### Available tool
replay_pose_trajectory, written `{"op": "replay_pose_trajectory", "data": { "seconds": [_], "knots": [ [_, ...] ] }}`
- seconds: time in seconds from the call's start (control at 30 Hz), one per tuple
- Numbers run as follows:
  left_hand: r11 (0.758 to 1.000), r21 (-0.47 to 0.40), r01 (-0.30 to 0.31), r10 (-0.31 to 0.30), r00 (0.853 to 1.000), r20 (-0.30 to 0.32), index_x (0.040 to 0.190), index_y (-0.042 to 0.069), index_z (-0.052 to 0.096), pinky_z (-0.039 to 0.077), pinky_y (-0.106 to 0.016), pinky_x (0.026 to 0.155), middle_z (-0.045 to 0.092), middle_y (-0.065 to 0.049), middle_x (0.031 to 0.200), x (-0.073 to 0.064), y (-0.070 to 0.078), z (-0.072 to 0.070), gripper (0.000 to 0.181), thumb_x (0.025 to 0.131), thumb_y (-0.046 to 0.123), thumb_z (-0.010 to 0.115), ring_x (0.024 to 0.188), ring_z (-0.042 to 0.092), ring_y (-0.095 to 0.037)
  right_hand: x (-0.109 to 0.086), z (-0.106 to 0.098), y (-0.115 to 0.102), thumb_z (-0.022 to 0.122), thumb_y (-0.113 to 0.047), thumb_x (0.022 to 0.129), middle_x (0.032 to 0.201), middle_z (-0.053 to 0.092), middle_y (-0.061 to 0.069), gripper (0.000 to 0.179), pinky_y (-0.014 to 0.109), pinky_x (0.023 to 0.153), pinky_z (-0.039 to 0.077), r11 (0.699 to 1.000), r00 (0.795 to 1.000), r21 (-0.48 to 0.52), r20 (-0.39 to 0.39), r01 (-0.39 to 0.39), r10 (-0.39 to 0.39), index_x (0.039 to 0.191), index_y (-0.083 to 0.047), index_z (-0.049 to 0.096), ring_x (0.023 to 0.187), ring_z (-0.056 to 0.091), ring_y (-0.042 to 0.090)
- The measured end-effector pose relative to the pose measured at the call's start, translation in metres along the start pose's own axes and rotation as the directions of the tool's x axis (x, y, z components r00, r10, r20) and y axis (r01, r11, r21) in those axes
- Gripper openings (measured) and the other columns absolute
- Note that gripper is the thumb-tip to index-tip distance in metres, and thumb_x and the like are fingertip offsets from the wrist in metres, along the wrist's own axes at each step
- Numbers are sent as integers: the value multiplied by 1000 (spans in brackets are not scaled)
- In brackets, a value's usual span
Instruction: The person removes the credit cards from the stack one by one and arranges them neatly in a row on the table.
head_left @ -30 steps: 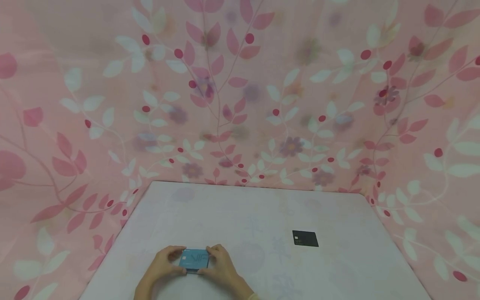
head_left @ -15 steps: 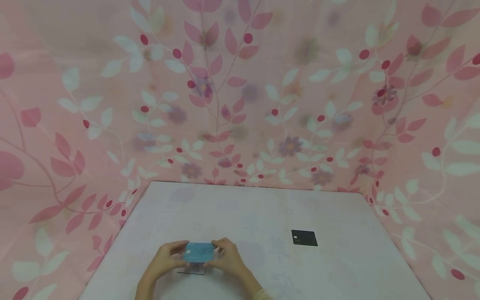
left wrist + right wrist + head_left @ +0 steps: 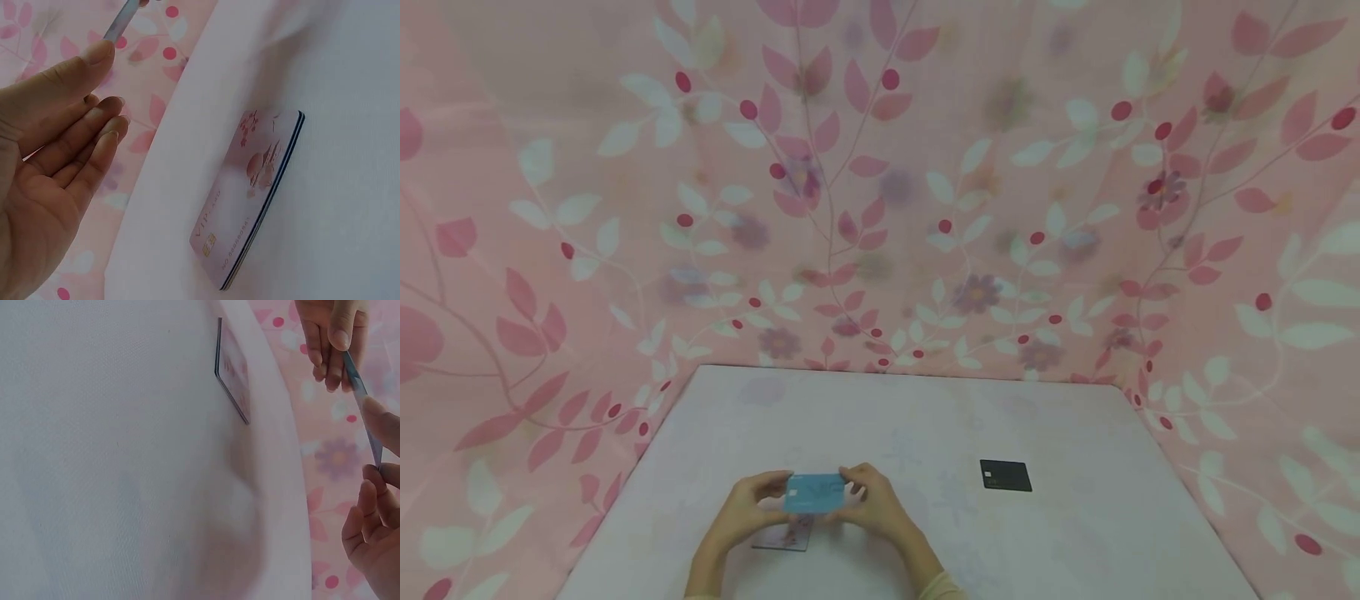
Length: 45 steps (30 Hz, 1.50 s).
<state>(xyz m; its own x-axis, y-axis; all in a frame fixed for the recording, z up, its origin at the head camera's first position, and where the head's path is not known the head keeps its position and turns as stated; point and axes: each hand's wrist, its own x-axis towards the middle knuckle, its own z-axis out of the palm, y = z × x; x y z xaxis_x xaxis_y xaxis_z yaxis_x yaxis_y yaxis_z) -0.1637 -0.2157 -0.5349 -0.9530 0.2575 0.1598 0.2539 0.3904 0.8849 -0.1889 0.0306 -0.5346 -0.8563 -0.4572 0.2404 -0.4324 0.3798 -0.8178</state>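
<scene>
Head view: by the left hand point(image 3: 747, 510) and the right hand point(image 3: 878, 505), a blue card point(image 3: 815, 493) is pinched at opposite ends and raised near the card stack point(image 3: 784, 538), though whether directly over it is hard to judge. A black card point(image 3: 1006, 476) is seen well to the stack's right.

A blue chip card point(image 3: 816, 493) is held aloft, probably tilted.
</scene>
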Motion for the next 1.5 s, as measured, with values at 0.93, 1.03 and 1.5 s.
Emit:
{"op": "replay_pose_trajectory", "data": {
  "seconds": [0.93,1.03,1.5],
  "knots": [
    [996,-79,-40,40,999,-3,118,-9,57,49,-37,88,66,-16,106,36,16,31,59,68,11,82,94,62,-21,-10,-41,18,83,-20,69,106,62,8,63,35,71,50,997,996,52,-62,-56,60,124,1,59,85,58,25],
    [997,-66,-41,40,999,-10,117,-9,58,49,-33,87,67,-14,104,39,17,35,59,67,12,83,93,62,-18,-10,-46,20,83,-21,70,107,62,9,64,38,71,51,995,995,63,-59,-76,79,124,2,58,85,58,25],
    [994,-58,-90,89,996,-15,117,-8,58,50,-40,86,67,-16,106,59,21,57,58,67,8,82,95,63,-24,-17,-69,27,83,-21,69,109,62,10,64,32,71,50,996,992,37,-96,-80,83,124,2,58,85,57,27]
  ]
}}
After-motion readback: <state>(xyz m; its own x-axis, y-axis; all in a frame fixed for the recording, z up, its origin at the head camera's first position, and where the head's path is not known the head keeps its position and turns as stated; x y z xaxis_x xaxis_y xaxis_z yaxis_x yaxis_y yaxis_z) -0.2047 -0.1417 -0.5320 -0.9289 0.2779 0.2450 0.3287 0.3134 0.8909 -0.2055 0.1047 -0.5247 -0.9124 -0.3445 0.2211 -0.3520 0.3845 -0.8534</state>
